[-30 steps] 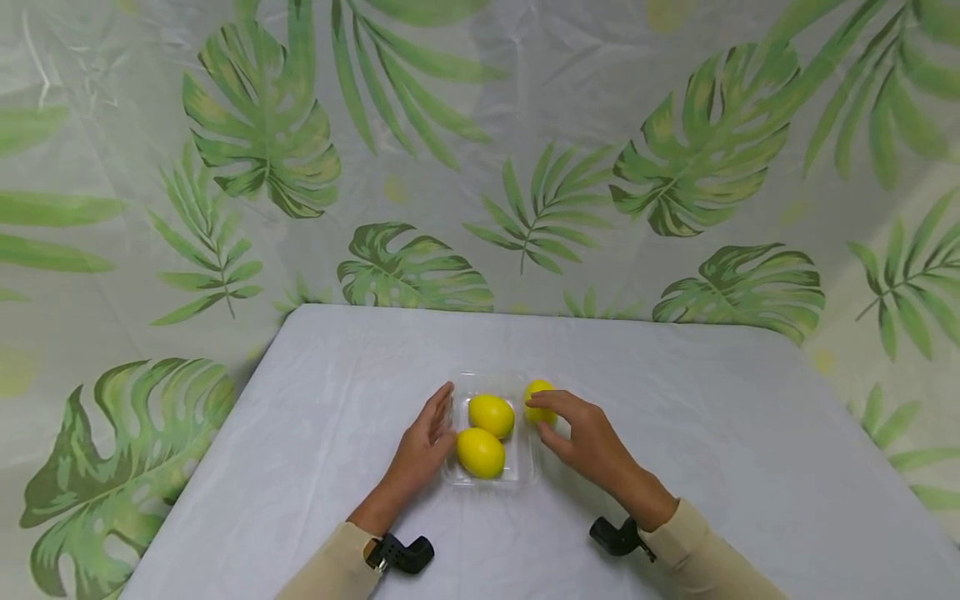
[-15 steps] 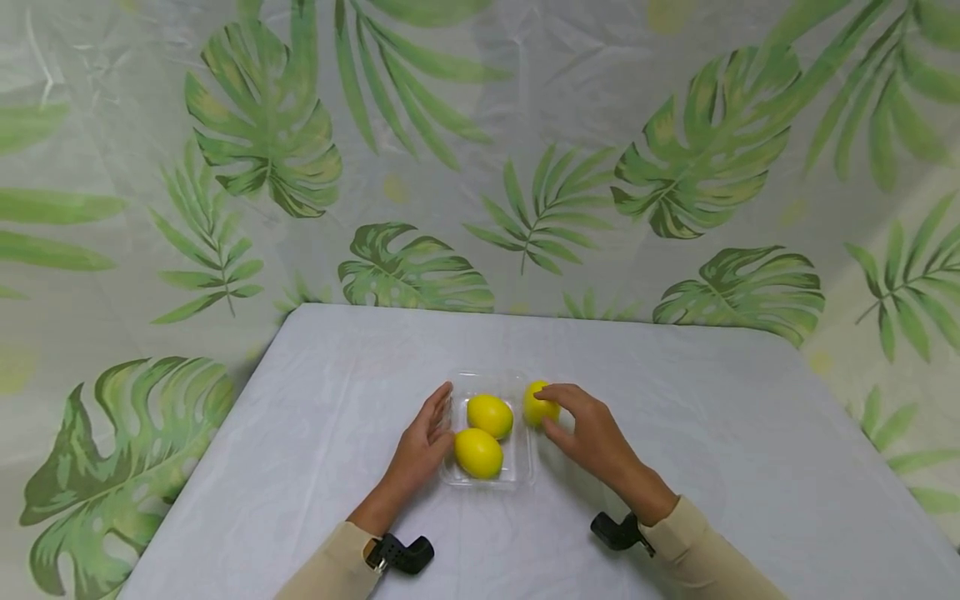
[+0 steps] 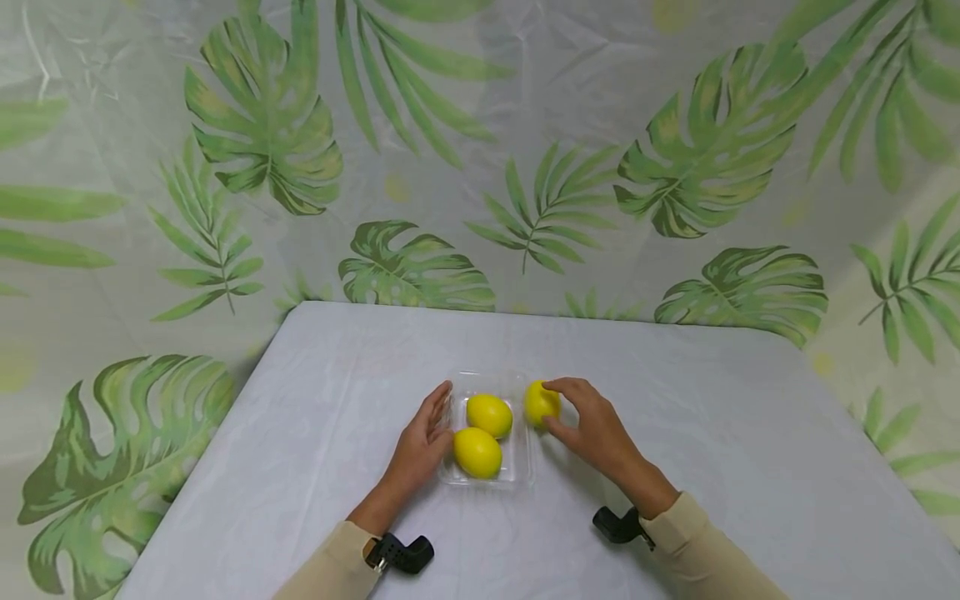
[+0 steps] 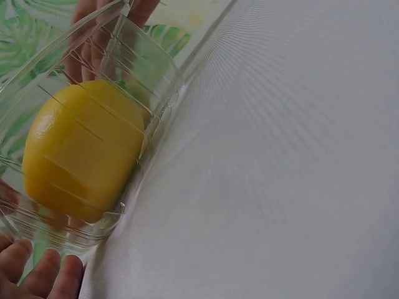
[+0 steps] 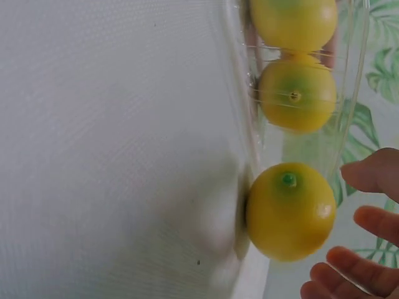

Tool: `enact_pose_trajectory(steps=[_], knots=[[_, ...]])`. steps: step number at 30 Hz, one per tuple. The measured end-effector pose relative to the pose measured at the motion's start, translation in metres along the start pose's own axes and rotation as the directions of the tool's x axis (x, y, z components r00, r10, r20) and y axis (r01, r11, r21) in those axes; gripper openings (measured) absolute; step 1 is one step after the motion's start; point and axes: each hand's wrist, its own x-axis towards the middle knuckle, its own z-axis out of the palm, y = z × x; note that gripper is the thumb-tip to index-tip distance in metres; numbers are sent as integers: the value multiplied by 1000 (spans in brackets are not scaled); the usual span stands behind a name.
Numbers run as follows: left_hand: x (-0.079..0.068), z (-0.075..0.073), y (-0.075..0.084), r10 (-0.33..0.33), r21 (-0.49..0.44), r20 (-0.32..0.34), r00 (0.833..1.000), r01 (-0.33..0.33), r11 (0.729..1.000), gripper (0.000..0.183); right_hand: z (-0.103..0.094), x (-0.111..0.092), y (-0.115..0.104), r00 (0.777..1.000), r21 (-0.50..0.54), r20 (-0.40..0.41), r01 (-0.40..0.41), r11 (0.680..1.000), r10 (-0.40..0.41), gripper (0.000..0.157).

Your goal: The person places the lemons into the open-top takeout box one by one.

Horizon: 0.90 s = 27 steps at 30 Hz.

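Observation:
Two yellow lemons [image 3: 477,454] lie one behind the other inside a clear plastic container [image 3: 529,468]. A third lemon [image 3: 538,406] rests on the table just outside the container's right side. My left hand [image 3: 417,446] lies along the container's left wall, fingers fairly straight and thumb at the rim. Around the right of the outside lemon, my right hand [image 3: 597,429] is spread, thumb and fingers apart. In the right wrist view a gap shows between the fingertips [image 5: 343,256] and that lemon [image 5: 290,215]. Through the container wall, the left wrist view shows one lemon [image 4: 84,149] large.
A white cloth covers the table [image 3: 360,358]. Behind it hangs a leaf-printed sheet [image 3: 555,100]. A black wrist camera [image 3: 405,554] sits at the left sleeve, another camera [image 3: 618,527] at the right one.
My right hand has loosened from the outside lemon and shifted slightly right and back, so more of the lemon shows. The container has slid very slightly left; my left hand stays beside it.

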Motion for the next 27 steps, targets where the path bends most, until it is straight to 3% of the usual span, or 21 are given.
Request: enact_pose_trajectory(steps=[10,27], knots=[[-1,0,2,0,-11,7,1000,0,1000,64,9,-1,6,994,-53,99,-50,997,56,70],[0,0,1,10,-5,16,1000,-10,1000,64,15,4,6,990,-24,119,-78,997,80,72]])
